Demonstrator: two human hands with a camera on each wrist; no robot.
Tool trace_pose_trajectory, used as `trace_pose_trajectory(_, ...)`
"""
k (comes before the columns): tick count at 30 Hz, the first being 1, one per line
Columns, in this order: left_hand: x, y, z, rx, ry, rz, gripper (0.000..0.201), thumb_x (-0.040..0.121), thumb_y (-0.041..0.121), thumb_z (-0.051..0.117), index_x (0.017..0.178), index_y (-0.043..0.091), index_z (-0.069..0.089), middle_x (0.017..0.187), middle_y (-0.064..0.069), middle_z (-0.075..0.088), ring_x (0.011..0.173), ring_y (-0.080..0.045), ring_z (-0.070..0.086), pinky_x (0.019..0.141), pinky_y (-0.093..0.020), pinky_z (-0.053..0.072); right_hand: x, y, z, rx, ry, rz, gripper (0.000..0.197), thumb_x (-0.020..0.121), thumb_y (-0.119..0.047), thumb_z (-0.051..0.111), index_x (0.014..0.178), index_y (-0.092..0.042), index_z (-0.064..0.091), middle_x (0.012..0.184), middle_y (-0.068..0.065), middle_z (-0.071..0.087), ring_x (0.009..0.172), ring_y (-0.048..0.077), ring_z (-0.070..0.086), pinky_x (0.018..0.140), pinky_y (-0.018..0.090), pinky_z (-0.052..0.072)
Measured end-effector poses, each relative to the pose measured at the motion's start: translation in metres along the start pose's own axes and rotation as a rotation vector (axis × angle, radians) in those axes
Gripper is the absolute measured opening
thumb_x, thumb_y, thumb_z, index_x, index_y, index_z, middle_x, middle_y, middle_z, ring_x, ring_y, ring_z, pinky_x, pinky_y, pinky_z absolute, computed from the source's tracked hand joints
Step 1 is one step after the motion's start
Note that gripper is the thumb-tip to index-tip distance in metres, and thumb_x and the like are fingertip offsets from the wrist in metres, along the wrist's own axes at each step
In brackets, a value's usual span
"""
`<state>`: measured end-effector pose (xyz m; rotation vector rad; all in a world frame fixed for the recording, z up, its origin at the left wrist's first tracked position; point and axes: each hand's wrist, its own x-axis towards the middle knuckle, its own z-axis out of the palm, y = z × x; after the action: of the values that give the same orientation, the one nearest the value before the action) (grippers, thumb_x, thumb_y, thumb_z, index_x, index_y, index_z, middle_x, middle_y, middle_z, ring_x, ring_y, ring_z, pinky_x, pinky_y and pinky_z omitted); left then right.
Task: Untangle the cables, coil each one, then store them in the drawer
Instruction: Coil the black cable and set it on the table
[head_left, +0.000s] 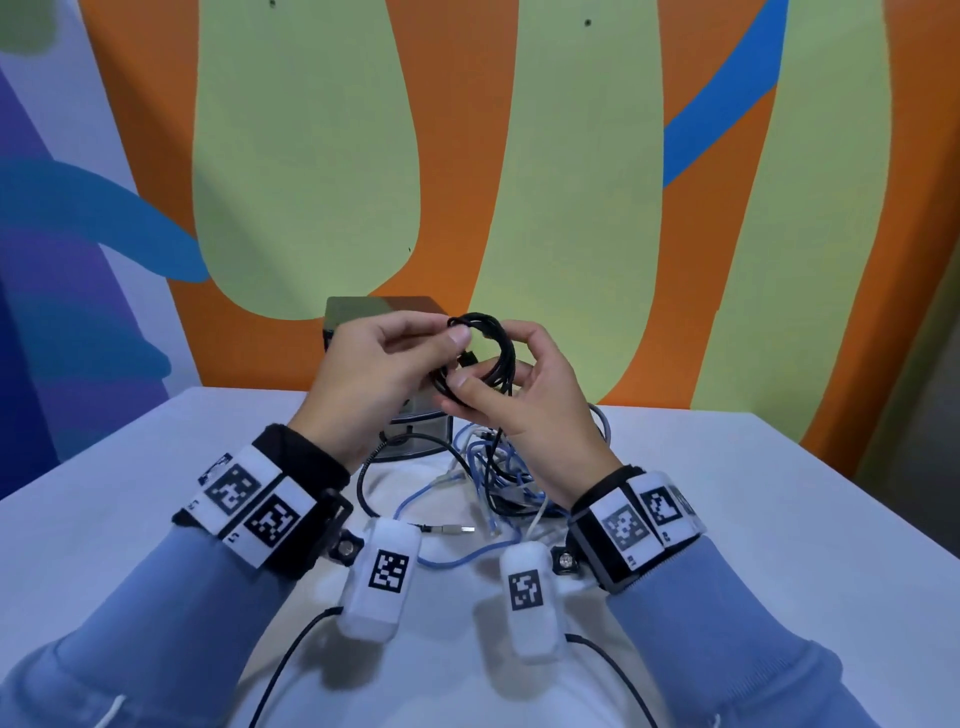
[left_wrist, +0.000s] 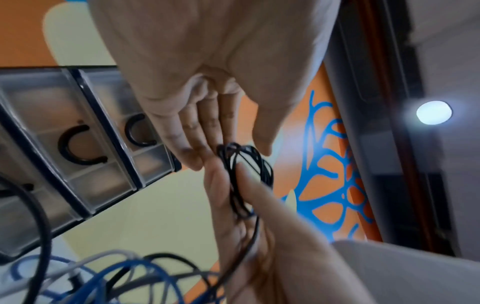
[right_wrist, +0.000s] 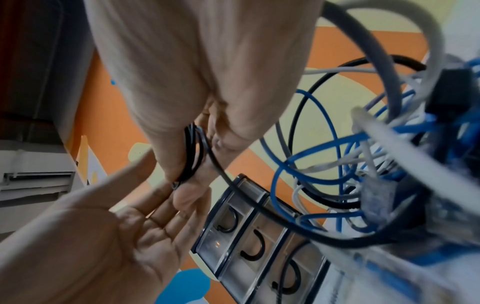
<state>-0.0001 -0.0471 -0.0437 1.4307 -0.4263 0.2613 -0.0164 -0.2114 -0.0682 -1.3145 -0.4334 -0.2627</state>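
Observation:
A thin black cable (head_left: 501, 343), wound into a small coil, is held up in the air in front of the drawer unit (head_left: 363, 309). My left hand (head_left: 452, 332) pinches the coil's top between thumb and fingers. My right hand (head_left: 493, 374) grips its lower side, thumb across the strands. The left wrist view shows the coil (left_wrist: 231, 162) between both hands, and so does the right wrist view (right_wrist: 192, 156). One black strand (head_left: 496, 436) hangs down into the tangle of blue, white, grey and black cables (head_left: 493, 467) on the table. The translucent drawers (left_wrist: 85, 144) (right_wrist: 249, 226) with black C-handles are closed.
The white table (head_left: 727, 519) stands against a painted orange and green wall. A USB plug (head_left: 457, 530) lies near the front of the tangle. A thicker black cable (head_left: 374, 467) curves by the drawer unit's base. White camera pods (head_left: 384, 577) hang under my wrists.

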Motion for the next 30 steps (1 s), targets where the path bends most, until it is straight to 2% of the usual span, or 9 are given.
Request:
trace_pose_trajectory(3, 0.001, -0.008, 0.002, 0.093, 0.057, 0.069, 0.022, 0.092, 0.013, 0.082, 0.111, 0.005, 0.077, 0.100, -0.012, 0.082, 0.088, -0.016, 0.078, 0.070, -0.019, 0.056, 0.000, -0.001, 0.000, -0.028, 0.014, 0.000, 0.052, 0.089, 0.007, 0.078, 0.129, -0.012, 0.052, 0.103, 0.022, 0.074, 0.098, 0.033, 0.078, 0.088, 0.050, 0.064)
trace_pose_trajectory(7, 0.002, -0.007, 0.002, 0.058, 0.063, 0.134, 0.025, 0.095, 0.013, 0.078, 0.120, 0.010, 0.075, 0.107, -0.019, 0.079, 0.099, -0.020, 0.077, 0.088, -0.026, 0.059, 0.003, -0.006, -0.005, -0.010, 0.056, 0.031, 0.044, 0.087, 0.002, 0.081, 0.124, -0.004, 0.058, 0.108, 0.028, 0.072, 0.094, 0.037, 0.078, 0.085, 0.045, 0.065)
trace_pose_trajectory(13, -0.001, -0.008, 0.006, -0.029, 0.042, 0.098, 0.034, 0.097, 0.009, 0.075, 0.131, 0.013, 0.070, 0.092, -0.010, 0.079, 0.093, -0.015, 0.075, 0.090, -0.027, 0.056, 0.006, -0.001, -0.011, -0.009, -0.017, 0.041, 0.022, 0.087, 0.007, 0.079, 0.107, 0.008, 0.069, 0.107, 0.021, 0.067, 0.095, 0.031, 0.077, 0.092, 0.046, 0.062)
trace_pose_trajectory(15, -0.001, -0.009, 0.007, -0.119, 0.027, 0.052, 0.034, 0.097, 0.007, 0.073, 0.131, 0.009, 0.070, 0.100, -0.022, 0.077, 0.100, -0.024, 0.077, 0.094, -0.034, 0.057, 0.005, -0.001, -0.012, -0.023, -0.036, 0.045, 0.022, 0.086, 0.009, 0.078, 0.106, 0.006, 0.070, 0.101, 0.016, 0.072, 0.090, 0.029, 0.076, 0.091, 0.044, 0.063)
trace_pose_trajectory(17, -0.001, -0.009, 0.007, -0.187, 0.014, 0.017, 0.033, 0.098, 0.005, 0.071, 0.131, 0.007, 0.068, 0.112, -0.032, 0.073, 0.108, -0.032, 0.075, 0.091, -0.033, 0.058, 0.005, -0.004, -0.014, -0.025, -0.045, 0.066, 0.024, 0.086, 0.010, 0.078, 0.107, 0.003, 0.073, 0.101, 0.015, 0.076, 0.088, 0.032, 0.076, 0.089, 0.041, 0.063)
trace_pose_trajectory(19, -0.001, -0.007, 0.008, -0.217, -0.001, -0.008, 0.032, 0.099, 0.005, 0.069, 0.131, 0.006, 0.067, 0.110, -0.026, 0.072, 0.104, -0.030, 0.073, 0.086, -0.029, 0.057, 0.006, -0.006, -0.016, 0.000, -0.062, 0.099, 0.026, 0.086, 0.010, 0.077, 0.110, 0.003, 0.074, 0.104, 0.017, 0.077, 0.090, 0.033, 0.076, 0.089, 0.037, 0.062)
trace_pose_trajectory(22, -0.001, -0.008, 0.010, -0.265, -0.010, -0.045, 0.031, 0.100, 0.005, 0.066, 0.131, 0.008, 0.068, 0.102, -0.014, 0.071, 0.097, -0.025, 0.068, 0.092, -0.036, 0.053, 0.007, -0.006, -0.019, 0.001, -0.093, 0.123, 0.029, 0.087, 0.010, 0.075, 0.115, 0.005, 0.073, 0.107, 0.017, 0.077, 0.094, 0.032, 0.074, 0.088, 0.034, 0.060)
trace_pose_trajectory(25, 0.000, -0.007, 0.009, -0.314, 0.000, -0.094, 0.031, 0.099, 0.007, 0.066, 0.130, 0.013, 0.070, 0.094, -0.003, 0.072, 0.085, -0.016, 0.068, 0.082, -0.033, 0.049, 0.007, -0.009, -0.019, -0.032, -0.121, 0.121, 0.030, 0.090, 0.009, 0.072, 0.119, 0.004, 0.073, 0.106, 0.011, 0.077, 0.094, 0.021, 0.073, 0.081, 0.025, 0.058)
trace_pose_trajectory(30, 0.000, 0.003, 0.006, -0.280, -0.005, -0.076, 0.027, 0.098, 0.004, 0.064, 0.121, 0.018, 0.069, 0.095, -0.001, 0.074, 0.079, -0.012, 0.065, 0.079, -0.034, 0.044, 0.006, -0.014, -0.021, 0.036, -0.162, 0.135, 0.013, 0.098, 0.002, 0.065, 0.102, -0.009, 0.071, 0.096, -0.001, 0.074, 0.094, 0.011, 0.070, 0.082, 0.029, 0.059)
